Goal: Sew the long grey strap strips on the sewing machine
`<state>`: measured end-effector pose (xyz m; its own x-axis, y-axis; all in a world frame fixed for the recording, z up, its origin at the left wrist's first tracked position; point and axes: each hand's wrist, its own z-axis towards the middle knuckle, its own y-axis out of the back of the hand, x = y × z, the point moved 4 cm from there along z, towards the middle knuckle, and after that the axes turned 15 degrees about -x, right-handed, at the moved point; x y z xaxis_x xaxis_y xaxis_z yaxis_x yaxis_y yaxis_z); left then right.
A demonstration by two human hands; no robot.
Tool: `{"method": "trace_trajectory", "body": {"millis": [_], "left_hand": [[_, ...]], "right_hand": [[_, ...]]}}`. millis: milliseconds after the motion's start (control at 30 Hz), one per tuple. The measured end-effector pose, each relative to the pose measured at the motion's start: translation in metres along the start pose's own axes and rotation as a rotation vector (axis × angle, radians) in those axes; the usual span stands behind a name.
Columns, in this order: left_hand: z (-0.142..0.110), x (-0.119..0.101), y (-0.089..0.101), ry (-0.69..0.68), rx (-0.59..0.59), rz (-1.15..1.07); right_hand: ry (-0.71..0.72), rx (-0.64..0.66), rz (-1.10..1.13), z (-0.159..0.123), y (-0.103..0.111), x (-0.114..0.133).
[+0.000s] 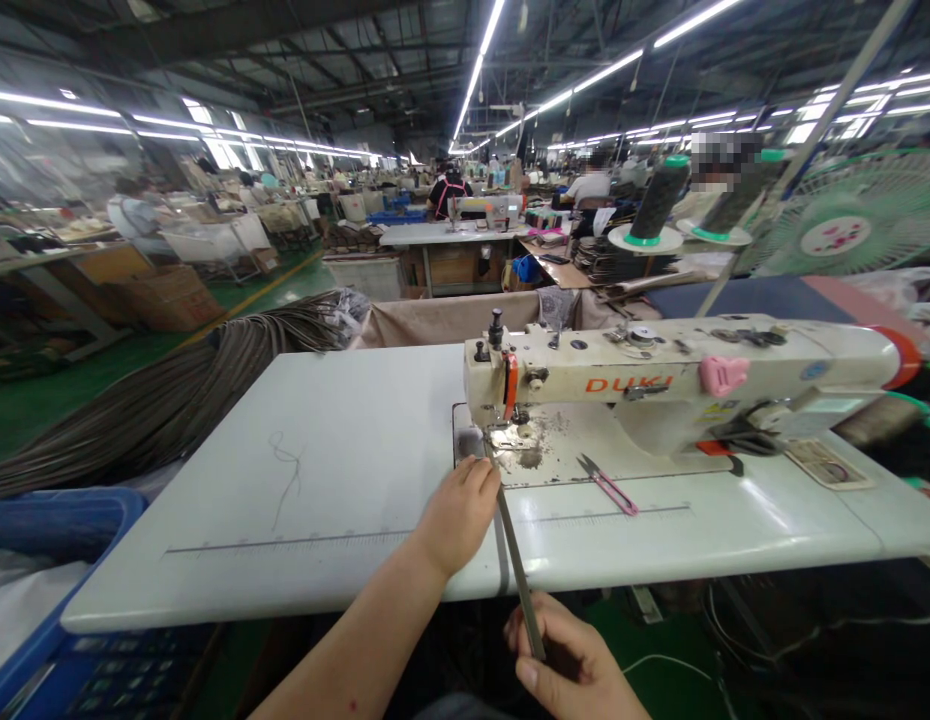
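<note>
A narrow dark grey-brown fabric strip [517, 540] runs from under the needle area of the sewing machine [570, 375] down over the table's front edge. My left hand [457, 510] is closed on the strip just in front of the presser foot, its fingertips partly hidden. Below the edge, my right hand [566, 655] pinches the strip between thumb and fingers. Pink-handled thread snips [609, 486] lie on the machine bed to the right, apart from both hands.
Loose thread [286, 462] lies on the white tabletop [345, 420]. Left of it are a long bundle of dark strips [172, 385] and a blue crate [120, 510]. Thread cones [662, 200] and a green fan [840, 235] stand at the back right. People sit farther off.
</note>
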<state>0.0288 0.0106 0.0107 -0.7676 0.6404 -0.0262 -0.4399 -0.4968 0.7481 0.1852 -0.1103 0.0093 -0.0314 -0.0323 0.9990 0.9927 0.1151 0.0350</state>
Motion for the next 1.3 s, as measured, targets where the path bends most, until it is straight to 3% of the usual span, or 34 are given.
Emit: {"method": "trace_trajectory", "body": {"millis": [167,333,600,867,1300], "left_hand": [[0.001,-0.001,0.002,-0.008,0.011,-0.009],[-0.001,-0.001,-0.001,-0.030,0.052,0.003],[-0.002,0.000,-0.003,-0.003,0.047,-0.007],[-0.001,0.001,-0.003,0.013,0.053,-0.028],[-0.003,0.001,-0.003,0.002,0.007,-0.018]], "right_hand": [[-0.083,-0.111,-0.057,0.004,0.002,-0.006],[-0.226,-0.089,0.066,0.002,-0.002,-0.018],[-0.221,0.002,0.088,-0.006,-0.002,-0.007],[-0.151,0.056,0.086,-0.007,-0.001,-0.012],[-0.100,0.037,0.041,-0.005,0.003,-0.014]]}}
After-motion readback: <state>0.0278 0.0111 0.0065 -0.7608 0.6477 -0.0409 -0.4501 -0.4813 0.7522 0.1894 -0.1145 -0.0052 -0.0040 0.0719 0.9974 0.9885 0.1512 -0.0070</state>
